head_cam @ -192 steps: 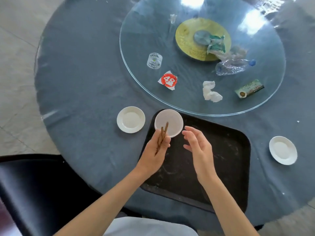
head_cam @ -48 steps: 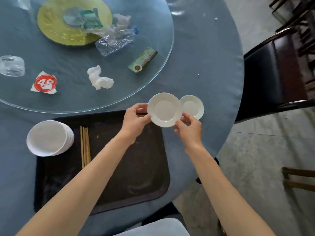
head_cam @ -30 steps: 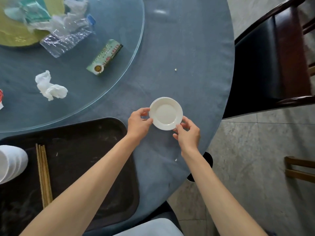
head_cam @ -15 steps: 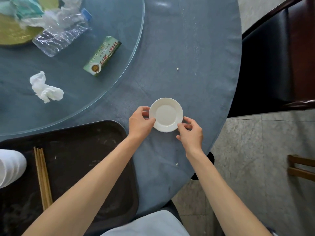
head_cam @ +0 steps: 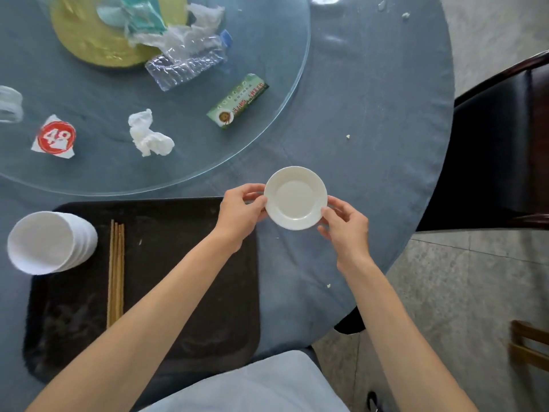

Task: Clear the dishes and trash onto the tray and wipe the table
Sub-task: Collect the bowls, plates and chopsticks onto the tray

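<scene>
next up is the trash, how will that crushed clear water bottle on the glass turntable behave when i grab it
The crushed bottle looks thin and crumpled, so it will probably be very light and give under the fingers. Flattened as it is, it seems unlikely to roll. Plastic wrap lies against it and may drag along.

Saucers (head_cam: 295,198) stacked, gripped by both hands, seemingly lifted.

Both forearms are bare from the lower edge of the view up to the wrists, with no sleeves showing on them. The left hand (head_cam: 241,211) and right hand (head_cam: 346,227) wear no gloves; no rings, watch or bracelet show. Fingernails look short and unpainted. Low in the middle, a pale light-blue garment (head_cam: 261,385) covers the person's front, smooth and plain.
</scene>
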A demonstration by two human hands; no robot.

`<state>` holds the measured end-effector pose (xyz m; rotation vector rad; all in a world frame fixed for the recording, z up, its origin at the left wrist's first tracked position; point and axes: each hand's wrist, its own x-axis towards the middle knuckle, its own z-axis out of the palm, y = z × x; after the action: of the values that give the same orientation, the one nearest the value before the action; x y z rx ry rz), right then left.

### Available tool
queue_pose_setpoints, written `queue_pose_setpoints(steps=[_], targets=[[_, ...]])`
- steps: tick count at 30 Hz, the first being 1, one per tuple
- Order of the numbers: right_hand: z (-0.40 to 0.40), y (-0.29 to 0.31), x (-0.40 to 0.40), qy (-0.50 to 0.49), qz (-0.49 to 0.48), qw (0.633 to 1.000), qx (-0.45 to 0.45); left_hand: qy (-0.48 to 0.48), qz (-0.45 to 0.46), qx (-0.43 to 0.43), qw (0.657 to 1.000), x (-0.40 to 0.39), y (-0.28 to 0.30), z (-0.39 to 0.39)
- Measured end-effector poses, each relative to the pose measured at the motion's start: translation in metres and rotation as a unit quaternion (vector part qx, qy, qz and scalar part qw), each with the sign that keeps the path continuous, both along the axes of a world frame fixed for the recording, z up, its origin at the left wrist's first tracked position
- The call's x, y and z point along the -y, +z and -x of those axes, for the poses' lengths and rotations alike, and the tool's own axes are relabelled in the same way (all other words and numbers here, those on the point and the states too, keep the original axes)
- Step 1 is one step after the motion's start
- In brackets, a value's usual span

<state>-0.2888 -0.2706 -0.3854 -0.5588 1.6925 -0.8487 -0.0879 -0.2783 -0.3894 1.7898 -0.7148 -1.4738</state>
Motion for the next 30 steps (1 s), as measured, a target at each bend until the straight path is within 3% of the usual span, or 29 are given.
queue_pose_setpoints(steps=[12,23,30], targets=[[-0.157,0.05,-0.072,0.174,0.024,0.983,0.048,0.178,0.022,0.013,0.984,-0.146,0.063,-0.144],[-0.305,0.01,-0.167,0.323,-0.038,0.945,-0.038,0.303,-0.052,0.034,0.951,-0.285,0.024,-0.265],[-0.357,-0.023,-0.202,0.344,-0.078,0.932,-0.084,0.264,-0.107,0.089,0.954,-0.325,-0.014,-0.315]])
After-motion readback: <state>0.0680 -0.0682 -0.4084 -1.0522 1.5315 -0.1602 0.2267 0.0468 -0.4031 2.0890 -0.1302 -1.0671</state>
